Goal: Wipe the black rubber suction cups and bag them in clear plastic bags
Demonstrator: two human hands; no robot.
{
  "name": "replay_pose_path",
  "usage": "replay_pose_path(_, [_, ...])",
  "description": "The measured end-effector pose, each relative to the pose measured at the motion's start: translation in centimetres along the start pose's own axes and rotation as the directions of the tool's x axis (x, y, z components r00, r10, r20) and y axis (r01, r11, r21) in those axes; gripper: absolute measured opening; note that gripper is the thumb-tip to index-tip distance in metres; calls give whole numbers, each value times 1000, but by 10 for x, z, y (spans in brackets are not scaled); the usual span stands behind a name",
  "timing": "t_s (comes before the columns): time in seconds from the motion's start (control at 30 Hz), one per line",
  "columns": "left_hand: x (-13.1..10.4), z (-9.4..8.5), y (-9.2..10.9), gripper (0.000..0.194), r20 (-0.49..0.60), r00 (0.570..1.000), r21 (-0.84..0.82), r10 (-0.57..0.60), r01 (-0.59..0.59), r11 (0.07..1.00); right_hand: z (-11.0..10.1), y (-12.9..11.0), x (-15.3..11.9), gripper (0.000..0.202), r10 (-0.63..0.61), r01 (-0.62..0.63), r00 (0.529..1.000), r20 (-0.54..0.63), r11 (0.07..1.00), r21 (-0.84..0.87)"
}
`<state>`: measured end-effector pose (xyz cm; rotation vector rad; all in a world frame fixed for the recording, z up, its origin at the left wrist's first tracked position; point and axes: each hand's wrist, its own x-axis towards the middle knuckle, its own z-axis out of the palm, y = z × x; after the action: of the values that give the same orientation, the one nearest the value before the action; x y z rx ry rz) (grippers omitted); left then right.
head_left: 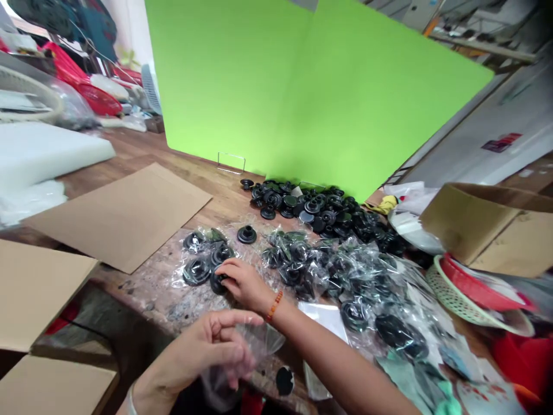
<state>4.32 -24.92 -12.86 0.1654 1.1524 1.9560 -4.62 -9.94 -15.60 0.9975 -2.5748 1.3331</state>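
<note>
My right hand (247,283) reaches across to the left, its fingers closed on a black stepped disc (216,283). Close beside it lie several black discs in clear bags (196,271). In front, my left hand (211,349) has its thumb and fingers curled on a clear plastic bag (263,337), which hangs below and to the right, partly hidden by the fingers. An unbagged black disc (246,234) with a raised hub sits on the wooden table just beyond.
Loose black discs (319,207) are heaped before a green board (280,86). Bagged discs (345,271) spread to the right. Flat cardboard (125,216) and an open carton (38,294) are on the left; baskets (466,300) and another carton (492,225) stand right.
</note>
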Motion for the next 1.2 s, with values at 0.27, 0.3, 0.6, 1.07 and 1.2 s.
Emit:
replay_pose_path(0.27, [13, 3, 5, 27, -347, 895, 306, 279, -174, 936, -57, -27, -62, 17, 298, -298, 954, -25, 954, 27])
replay_pose_path(0.3, [15, 4, 4, 25, -385, 862, 363, 329, -186, 913, -64, -32, -68, 20, 347, -340, 935, -71, 935, 102])
replay_pose_path(0.6, [25, 40, -7, 32, -486, 831, 138, 273, -235, 962, -60, -74, -95, 14, 444, -375, 889, -116, 848, 374])
replay_pose_path(1.07, [32, 55, -27, 23, -385, 923, -335, 12, -152, 930, -32, -70, -127, 29, 588, -287, 793, 160, 129, 949])
replay_pose_path(1.2, [28, 38, -19, 23, -274, 960, -492, 52, -186, 851, -31, -67, -137, 22, 462, -445, 825, 325, 177, 878])
